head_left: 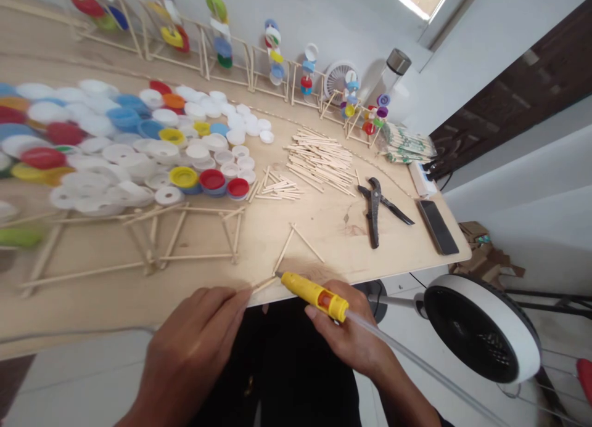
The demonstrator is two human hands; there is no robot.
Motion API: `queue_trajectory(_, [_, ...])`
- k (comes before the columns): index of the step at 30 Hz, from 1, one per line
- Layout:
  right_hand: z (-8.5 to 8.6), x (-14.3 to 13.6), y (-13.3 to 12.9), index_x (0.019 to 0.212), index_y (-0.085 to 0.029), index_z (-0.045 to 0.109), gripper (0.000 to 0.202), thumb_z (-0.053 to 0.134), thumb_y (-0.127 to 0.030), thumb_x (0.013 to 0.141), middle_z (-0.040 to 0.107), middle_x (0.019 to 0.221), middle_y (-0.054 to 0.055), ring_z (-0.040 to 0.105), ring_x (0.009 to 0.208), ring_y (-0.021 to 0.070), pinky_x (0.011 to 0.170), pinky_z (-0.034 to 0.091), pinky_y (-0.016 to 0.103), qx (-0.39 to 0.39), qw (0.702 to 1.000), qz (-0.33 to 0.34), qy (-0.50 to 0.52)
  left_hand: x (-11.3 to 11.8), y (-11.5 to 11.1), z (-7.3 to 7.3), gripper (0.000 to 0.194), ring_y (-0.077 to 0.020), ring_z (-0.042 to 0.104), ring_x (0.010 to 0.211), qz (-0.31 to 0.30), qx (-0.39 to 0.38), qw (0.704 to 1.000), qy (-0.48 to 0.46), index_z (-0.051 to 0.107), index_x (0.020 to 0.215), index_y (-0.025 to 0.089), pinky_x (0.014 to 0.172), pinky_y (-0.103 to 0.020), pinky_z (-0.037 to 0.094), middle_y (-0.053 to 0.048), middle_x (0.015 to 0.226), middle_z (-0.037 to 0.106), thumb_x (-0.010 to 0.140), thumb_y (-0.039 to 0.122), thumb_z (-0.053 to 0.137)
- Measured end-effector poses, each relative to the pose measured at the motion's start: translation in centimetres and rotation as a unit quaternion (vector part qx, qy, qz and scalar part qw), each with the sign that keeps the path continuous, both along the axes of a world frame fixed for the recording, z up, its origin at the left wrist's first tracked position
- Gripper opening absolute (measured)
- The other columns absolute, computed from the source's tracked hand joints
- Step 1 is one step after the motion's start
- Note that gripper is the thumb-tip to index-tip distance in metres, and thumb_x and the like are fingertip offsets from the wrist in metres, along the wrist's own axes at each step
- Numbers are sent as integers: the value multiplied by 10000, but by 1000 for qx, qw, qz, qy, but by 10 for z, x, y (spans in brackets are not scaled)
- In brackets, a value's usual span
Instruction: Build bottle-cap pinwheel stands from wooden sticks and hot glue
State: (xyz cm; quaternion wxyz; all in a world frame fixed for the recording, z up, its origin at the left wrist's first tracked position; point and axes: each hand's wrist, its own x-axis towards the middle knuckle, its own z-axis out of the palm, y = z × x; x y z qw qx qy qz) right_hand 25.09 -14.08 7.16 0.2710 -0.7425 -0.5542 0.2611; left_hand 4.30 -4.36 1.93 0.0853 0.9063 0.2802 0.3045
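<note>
In my right hand [346,328] is a yellow hot glue gun [308,288], with a long clear glue stick [407,350] running out of its back end. Its dark nozzle touches or nearly touches the end of a thin wooden stick [265,284] at the table's front edge. My left hand [203,328] pinches the other end of that stick between closed fingers. Beyond the nozzle, two more wooden sticks [284,248] lie joined at a point like an inverted V. Left of them stand stick frames [198,257] built of the same wood.
Many plastic bottle caps [134,162] cover the table's left side. Loose sticks [321,159] lie in a pile near black-handled cutters [374,211] and a phone [438,227]. Finished-looking frames with caps line the wall, near a bottle [388,76]. A fan [481,328] stands at the right.
</note>
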Motion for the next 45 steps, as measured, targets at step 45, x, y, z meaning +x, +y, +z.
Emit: queue_trajectory(45, [-8, -2, -1, 666, -222, 424, 308, 554, -413, 870, 487, 625, -33, 470, 553, 126, 523, 345, 255, 6, 1000, -8, -24, 4, -1, 0, 156, -183, 599, 748, 24, -7, 999, -32, 611, 965, 200, 703, -347, 496, -50, 830, 653, 922, 203, 461])
